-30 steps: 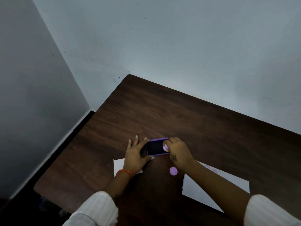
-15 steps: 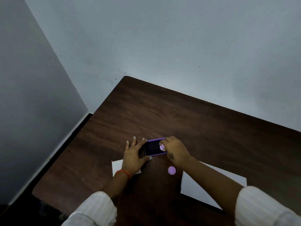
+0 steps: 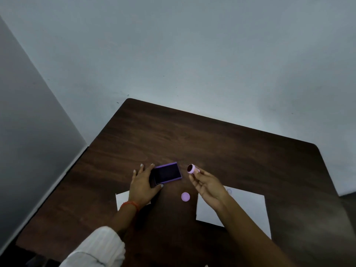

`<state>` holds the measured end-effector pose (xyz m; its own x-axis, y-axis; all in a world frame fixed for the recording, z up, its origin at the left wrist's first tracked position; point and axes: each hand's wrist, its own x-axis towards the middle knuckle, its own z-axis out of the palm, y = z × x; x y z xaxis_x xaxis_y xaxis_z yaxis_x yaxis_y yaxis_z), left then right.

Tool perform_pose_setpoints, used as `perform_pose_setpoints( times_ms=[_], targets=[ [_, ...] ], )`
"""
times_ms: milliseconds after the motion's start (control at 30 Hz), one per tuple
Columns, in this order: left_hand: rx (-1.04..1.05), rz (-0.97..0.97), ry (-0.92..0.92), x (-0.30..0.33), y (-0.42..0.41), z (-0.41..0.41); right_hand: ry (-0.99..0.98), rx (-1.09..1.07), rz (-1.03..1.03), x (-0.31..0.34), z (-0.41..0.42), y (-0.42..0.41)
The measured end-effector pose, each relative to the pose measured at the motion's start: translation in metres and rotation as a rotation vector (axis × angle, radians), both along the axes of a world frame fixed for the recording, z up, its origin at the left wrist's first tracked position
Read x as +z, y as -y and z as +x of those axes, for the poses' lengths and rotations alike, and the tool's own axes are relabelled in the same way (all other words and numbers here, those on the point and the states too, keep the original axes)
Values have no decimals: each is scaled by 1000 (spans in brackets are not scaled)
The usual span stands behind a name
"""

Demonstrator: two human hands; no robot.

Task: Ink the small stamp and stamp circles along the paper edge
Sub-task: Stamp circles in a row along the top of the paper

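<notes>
My right hand [image 3: 207, 185] holds a small pink round stamp [image 3: 192, 169] at its fingertips, lifted off the pad, its dark inked face turned up and to the left. The purple ink pad [image 3: 167, 173] lies open on the table, dark inking surface up. My left hand [image 3: 143, 182] rests against the pad's left side, fingers spread along its edges. A white sheet of paper [image 3: 248, 207] lies to the right under my right forearm, with a faint stamped circle [image 3: 229, 191] near its top edge.
A pink round cap [image 3: 185, 196] lies on the dark wooden table [image 3: 221, 143] between pad and paper. A smaller white paper [image 3: 122, 199] sits partly under my left wrist. Walls close in behind and to the left of the table.
My right hand has lifted the stamp off the ink pad and moved it to the right, tilting its inked face up. My left hand stays on the pad.
</notes>
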<state>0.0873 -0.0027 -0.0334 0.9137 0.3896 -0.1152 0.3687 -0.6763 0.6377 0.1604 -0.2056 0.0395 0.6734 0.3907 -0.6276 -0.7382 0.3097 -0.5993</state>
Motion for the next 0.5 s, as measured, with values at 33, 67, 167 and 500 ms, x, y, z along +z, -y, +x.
perform_pose_setpoints(
  times_ms=[33, 67, 167, 500],
  targets=[
    [3, 5, -7, 1, -1, 0, -46, -27, 55, 2, -4, 6],
    [-5, 8, -13, 1, -1, -1, -79, -52, 102, 4, -9, 13],
    [10, 11, 12, 1, 2, -1, -129, -129, 203, 11, -20, 33],
    [-247, 64, 225, 14, 88, 23, -142, -335, 370, 24, -40, 98]
  ],
)
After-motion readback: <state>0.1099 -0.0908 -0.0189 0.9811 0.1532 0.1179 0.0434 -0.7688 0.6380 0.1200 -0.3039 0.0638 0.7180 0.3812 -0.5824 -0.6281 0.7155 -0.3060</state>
